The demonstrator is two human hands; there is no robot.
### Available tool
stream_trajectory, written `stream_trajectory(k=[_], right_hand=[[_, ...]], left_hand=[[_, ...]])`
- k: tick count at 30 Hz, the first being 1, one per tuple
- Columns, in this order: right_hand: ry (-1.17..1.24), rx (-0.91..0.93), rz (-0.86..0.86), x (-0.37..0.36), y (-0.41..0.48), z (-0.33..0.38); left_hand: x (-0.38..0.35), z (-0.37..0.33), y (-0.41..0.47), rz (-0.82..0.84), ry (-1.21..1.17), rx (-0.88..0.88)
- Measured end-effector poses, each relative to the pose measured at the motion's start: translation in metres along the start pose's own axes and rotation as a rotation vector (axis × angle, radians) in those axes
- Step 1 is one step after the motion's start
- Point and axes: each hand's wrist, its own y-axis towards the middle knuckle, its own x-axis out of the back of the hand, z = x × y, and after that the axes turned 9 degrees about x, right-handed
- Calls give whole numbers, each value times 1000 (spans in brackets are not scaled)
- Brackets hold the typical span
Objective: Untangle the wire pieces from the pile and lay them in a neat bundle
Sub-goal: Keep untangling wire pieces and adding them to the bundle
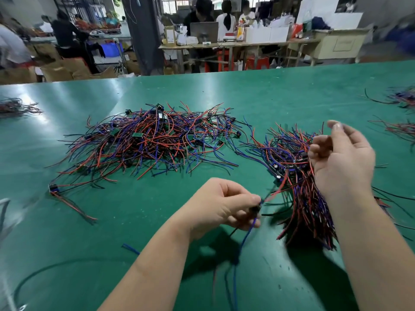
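Head view shows the left hand [224,205] pinching one wire piece [247,234] at its small black component, with the blue lead hanging limp. The right hand [341,158] hovers over the bundle [310,212], fingers loosely curled and blurred; I cannot tell whether it holds anything. The pile [152,140] lies left of the bundle on the green bench [112,232]. The pieces look light, floppy and likely to snag, so gripping at the component seems best.

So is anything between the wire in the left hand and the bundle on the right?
Nothing visible: only a strip of table separates the wire piece in the left hand from the bundle. The right hand is raised over it.
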Motion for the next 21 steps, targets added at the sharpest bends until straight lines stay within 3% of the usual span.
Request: stream_trajectory(k=[3, 7, 9, 12, 14, 16, 18, 21], right_hand=[[-152, 98, 144, -8, -13, -5], [-724, 171, 858, -15, -44, -21], [-837, 267, 1024, -18, -58, -28], [-822, 434, 924, -20, -64, -25], [-805, 516, 792, -19, -57, -17], [-845, 629, 608, -16, -47, -7], [-949, 674, 428, -10, -34, 3], [-1267, 547, 353, 3, -11, 10]], left_hand=[[2, 1, 10, -229, -209, -53], [12, 1, 15, -354, -404, -85], [13, 3, 15, -310, -338, -86], [10, 1, 13, -184, -346, -100], [13, -2, 12, -199, -382, -119], [23, -1, 13, -425, -203, -160], [38, 4, 15, -740, 119, -232], [59, 15, 20, -956, 321, -180]])
